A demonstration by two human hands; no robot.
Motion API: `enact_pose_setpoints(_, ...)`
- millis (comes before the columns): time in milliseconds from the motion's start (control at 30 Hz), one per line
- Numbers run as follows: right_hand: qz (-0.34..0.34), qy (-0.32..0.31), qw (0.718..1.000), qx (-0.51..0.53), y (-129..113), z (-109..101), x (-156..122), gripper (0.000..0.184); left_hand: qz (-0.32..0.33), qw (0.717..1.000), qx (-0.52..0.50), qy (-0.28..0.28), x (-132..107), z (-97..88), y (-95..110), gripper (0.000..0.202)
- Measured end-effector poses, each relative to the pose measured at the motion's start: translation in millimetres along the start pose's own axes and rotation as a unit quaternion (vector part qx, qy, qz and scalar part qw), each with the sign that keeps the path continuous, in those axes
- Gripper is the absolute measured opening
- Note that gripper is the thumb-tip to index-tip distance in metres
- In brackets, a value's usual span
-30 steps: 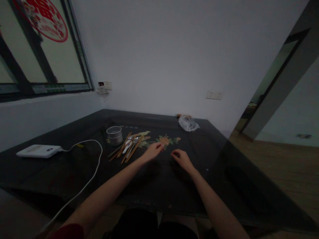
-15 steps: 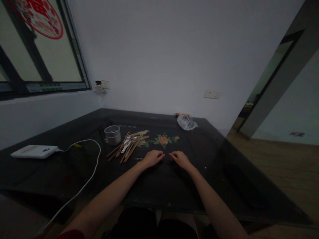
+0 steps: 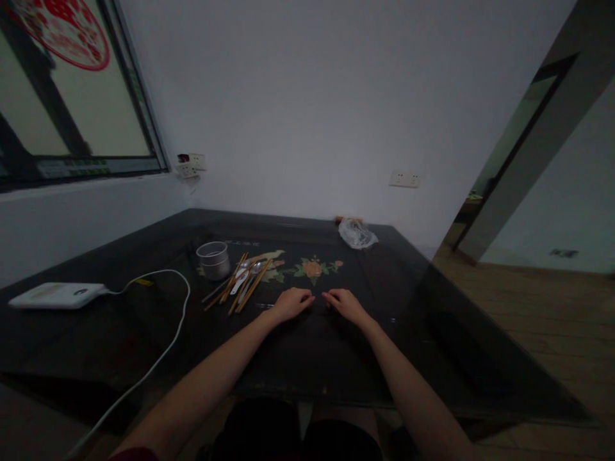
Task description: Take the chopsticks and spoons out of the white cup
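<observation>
My left hand (image 3: 291, 303) rests on the dark table with its fingers curled in, and nothing shows in it. Close by on the right, my right hand (image 3: 349, 306) lies the same way, curled and holding nothing visible. A small gap separates the two. Left of my left hand is a loose pile of wooden chopsticks (image 3: 254, 288), metal spoons (image 3: 257, 267) and a pale-handled utensil (image 3: 239, 283). A grey cylindrical cup (image 3: 214, 262) stands upright just behind the pile's left side. Neither hand touches these things.
The black table (image 3: 307, 358) has a painted flower (image 3: 312, 267). A crumpled clear plastic bag (image 3: 357, 234) lies near the wall. On the left sits a white device (image 3: 57, 296) with a white cable (image 3: 179, 326) running off the front edge. A dark flat object (image 3: 468, 352) lies at right.
The whole view has shifted slightly, so the tabletop things appear a little further left. Both hands keep their curled pose on the table.
</observation>
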State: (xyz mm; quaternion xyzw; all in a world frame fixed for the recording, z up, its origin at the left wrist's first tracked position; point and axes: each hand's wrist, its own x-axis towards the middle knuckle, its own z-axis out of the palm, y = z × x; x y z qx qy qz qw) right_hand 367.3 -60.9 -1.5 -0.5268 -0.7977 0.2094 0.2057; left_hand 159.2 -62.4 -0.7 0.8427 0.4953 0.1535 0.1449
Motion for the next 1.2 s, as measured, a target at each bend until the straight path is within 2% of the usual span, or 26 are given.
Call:
enact_pose_setpoints(333,0.014,0.001,1.000,-0.017,-1.4,0.0,0.3,0.031,0.008,1.000,0.006,0.004,0.7,1.9,-2.5,0.033)
enact_pose_setpoints(733,0.000,0.008,1.000,-0.013,5.4,3.6,2.4,0.030,0.007,1.000,-0.006,0.001,1.5,3.2,-3.1,0.032)
enact_pose_setpoints(1200,0.008,0.003,1.000,-0.015,2.6,1.5,1.1,0.029,0.016,1.000,-0.013,0.002,0.8,3.3,-3.7,0.031)
